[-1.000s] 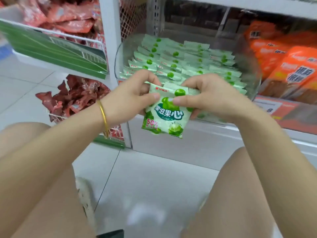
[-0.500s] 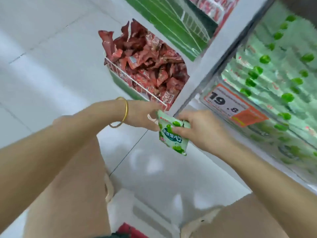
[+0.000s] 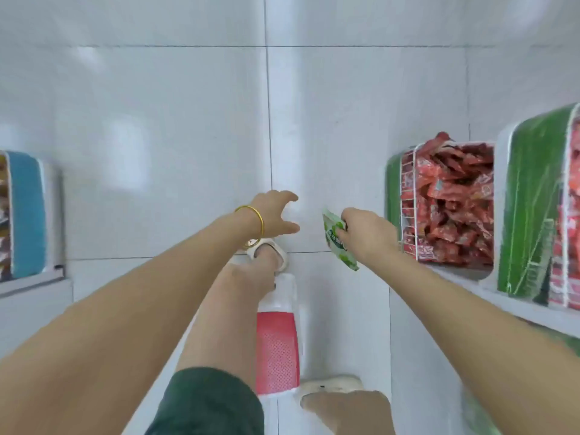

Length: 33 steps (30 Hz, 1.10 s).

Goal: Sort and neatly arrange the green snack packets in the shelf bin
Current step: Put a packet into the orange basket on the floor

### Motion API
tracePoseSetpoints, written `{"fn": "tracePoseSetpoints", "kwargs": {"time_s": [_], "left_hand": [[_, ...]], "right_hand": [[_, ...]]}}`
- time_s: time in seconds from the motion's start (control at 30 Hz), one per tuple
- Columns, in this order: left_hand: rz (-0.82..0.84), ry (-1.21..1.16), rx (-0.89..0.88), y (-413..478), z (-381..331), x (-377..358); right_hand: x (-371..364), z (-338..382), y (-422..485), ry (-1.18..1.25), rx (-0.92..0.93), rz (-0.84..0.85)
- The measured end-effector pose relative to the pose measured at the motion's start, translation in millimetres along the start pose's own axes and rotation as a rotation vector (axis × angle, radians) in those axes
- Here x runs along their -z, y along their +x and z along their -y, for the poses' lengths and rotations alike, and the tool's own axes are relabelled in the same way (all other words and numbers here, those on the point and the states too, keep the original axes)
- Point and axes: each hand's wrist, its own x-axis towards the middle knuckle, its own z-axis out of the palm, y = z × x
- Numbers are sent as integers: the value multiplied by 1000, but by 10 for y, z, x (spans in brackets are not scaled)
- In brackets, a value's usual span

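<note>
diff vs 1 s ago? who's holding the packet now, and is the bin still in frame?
The left hand let go of the green packet and now hangs open over the floor. The view swung left, away from the shelf: the green-packet bin is out of frame, and only the red packets show at right. Unchanged: the right hand keeps its pinch on the packet.

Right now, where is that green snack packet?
In the head view, the green snack packet sits right of centre, pinched in the right hand above the white floor tiles, left of the wire basket of red packets.
</note>
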Motion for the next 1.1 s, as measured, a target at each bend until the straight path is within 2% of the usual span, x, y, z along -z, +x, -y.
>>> {"fn": "tracePoseSetpoints", "kwargs": {"time_s": [0.17,0.27,0.4,0.6,0.63,0.7,0.9,1.1], "left_hand": [[-17,-258,302,-681,1036,782],[-28,-348,397,-1057,1529,1298],[-131,-483,447,-1405,1946,1979],[-116,-584,498,-1503,2402,3004],[-141,-605,506,-1444,2530,3335],[-171,-643,505,-1395,2622,3516],[-430,-946,507,-1268,3286,4966],[-571,-1114,488,-1183,4151,6161]], "right_hand": [[743,1329,346,-103,144,102],[1174,2170,531,-196,233,129],[1733,3098,716,-283,344,136],[2499,4017,1176,-317,428,119],[2690,4293,1421,-345,450,125],[2829,4461,1550,-415,486,94],[3865,5984,2507,-477,637,76],[4494,7408,3335,-562,680,22]]}}
